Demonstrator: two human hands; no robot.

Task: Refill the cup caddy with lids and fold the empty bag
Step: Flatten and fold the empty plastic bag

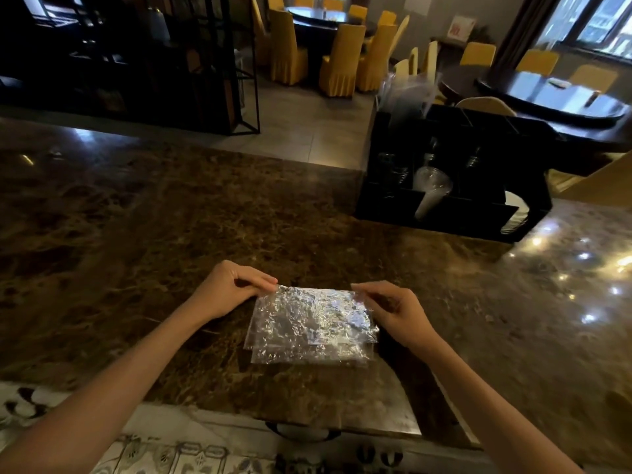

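Note:
A clear crinkled plastic bag (309, 325) lies folded flat in layers on the brown marble counter (171, 234), close to its near edge. My left hand (228, 288) pinches the bag's far left corner. My right hand (393, 307) pinches its far right corner. A black cup caddy (451, 213) stands on the counter at the right, farther away. Clear lids and a clear cup (431, 189) show in its front slots, and white lids (514, 215) sit in the slot on its right side.
Past the counter is a tiled floor with a dark metal shelf unit (164, 63) at the left. Round dark dining tables (554, 97) with yellow-covered chairs (342, 59) fill the room behind. A dark handle (302, 434) sits under the counter's near edge.

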